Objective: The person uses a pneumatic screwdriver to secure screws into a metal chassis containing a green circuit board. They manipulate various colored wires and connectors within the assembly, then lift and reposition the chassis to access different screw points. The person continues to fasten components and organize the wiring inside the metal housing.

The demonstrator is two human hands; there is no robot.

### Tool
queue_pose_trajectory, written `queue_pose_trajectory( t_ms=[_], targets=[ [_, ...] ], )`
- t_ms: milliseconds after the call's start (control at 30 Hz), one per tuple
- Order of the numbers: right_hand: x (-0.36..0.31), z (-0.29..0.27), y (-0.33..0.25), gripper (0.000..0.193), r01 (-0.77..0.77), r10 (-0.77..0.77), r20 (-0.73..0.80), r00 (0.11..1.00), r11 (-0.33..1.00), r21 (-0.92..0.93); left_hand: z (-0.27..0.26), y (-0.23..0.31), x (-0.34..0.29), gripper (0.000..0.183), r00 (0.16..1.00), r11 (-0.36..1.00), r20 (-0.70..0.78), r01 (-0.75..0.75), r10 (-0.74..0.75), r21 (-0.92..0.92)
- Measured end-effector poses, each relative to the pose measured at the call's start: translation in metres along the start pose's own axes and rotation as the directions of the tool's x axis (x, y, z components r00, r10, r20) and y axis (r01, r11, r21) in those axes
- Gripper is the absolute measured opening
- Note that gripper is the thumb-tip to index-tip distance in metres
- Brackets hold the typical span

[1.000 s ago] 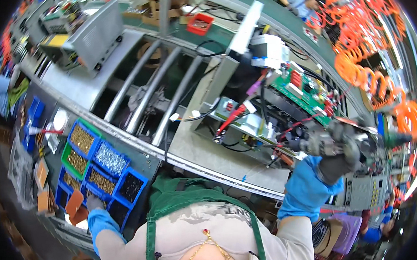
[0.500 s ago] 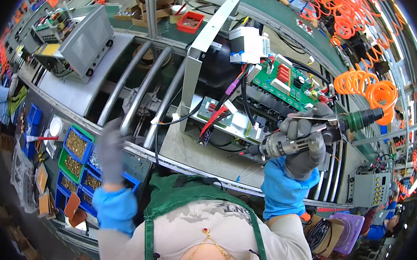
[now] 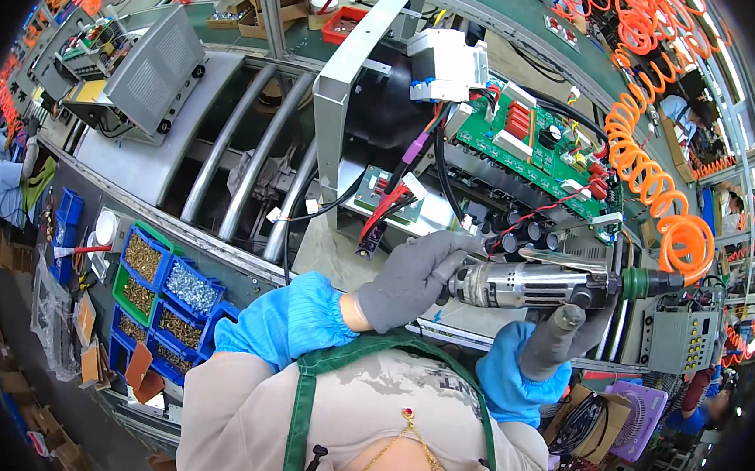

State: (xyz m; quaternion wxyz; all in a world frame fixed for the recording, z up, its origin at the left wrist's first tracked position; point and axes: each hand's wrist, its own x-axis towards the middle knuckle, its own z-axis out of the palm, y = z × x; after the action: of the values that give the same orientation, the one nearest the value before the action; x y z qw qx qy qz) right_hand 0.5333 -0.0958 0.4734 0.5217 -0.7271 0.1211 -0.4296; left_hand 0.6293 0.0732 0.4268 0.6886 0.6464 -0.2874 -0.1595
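Observation:
A silver and grey air screwdriver point(image 3: 523, 285) lies level in front of me, its green-black hose end toward the right. My left hand point(image 3: 414, 277), in a grey glove and blue sleeve, is closed round its front end, hiding the tip. Under the rear of the body is my right hand point(image 3: 554, 344), gloved alike, its fingers loosely curled against the tool and partly hidden behind it. Just beyond stands an open metal chassis point(image 3: 327, 136) with a green circuit board point(image 3: 524, 149), a white block-shaped component point(image 3: 446, 65), a smaller board point(image 3: 380, 196) and loose red and black wires point(image 3: 388, 214).
An orange coiled hose point(image 3: 642, 140) hangs at the right. Steel rollers point(image 3: 247, 165) run left of the chassis toward a grey cased unit point(image 3: 157, 76). Blue and green bins point(image 3: 141, 258) of screws stand at the lower left. A grey box with knobs point(image 3: 681, 340) sits at the right.
My left hand has come from above the rollers to the screwdriver's front end. The screwdriver has turned level, and my right hand has loosened and dropped lower beneath it.

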Motion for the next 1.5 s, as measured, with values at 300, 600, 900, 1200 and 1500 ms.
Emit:
queue_pose_trajectory(
  t_ms=[300,600,900,1200,1500],
  targets=[
    [-0.004,0.011,-0.015,0.089,0.042,-0.047,-0.062,0.997,0.997,-0.069,-0.008,0.000,-0.005,0.024,0.985,0.966,-0.079,-0.132,0.153,0.224],
    [-0.010,0.005,-0.008,0.054,-0.335,0.206,0.271,0.940,0.698,0.632,-0.011,0.006,-0.015,0.024,0.989,0.970,-0.054,-0.124,0.138,0.209],
    [-0.027,0.072,0.011,0.068,-0.375,-0.010,0.482,0.876,0.615,0.694,-0.012,-0.004,-0.024,0.028,0.994,0.972,-0.035,-0.092,0.102,0.217],
    [0.015,0.052,0.009,0.057,-0.304,-0.246,0.486,0.839,0.528,0.793,-0.081,-0.014,-0.046,0.052,0.907,0.869,-0.268,0.173,-0.324,-0.464],
    [0.017,0.078,-0.006,0.060,-0.307,-0.148,0.410,0.900,0.454,0.836,-0.079,-0.037,-0.064,0.063,0.989,0.844,-0.144,0.112,-0.042,0.524]
  ],
)
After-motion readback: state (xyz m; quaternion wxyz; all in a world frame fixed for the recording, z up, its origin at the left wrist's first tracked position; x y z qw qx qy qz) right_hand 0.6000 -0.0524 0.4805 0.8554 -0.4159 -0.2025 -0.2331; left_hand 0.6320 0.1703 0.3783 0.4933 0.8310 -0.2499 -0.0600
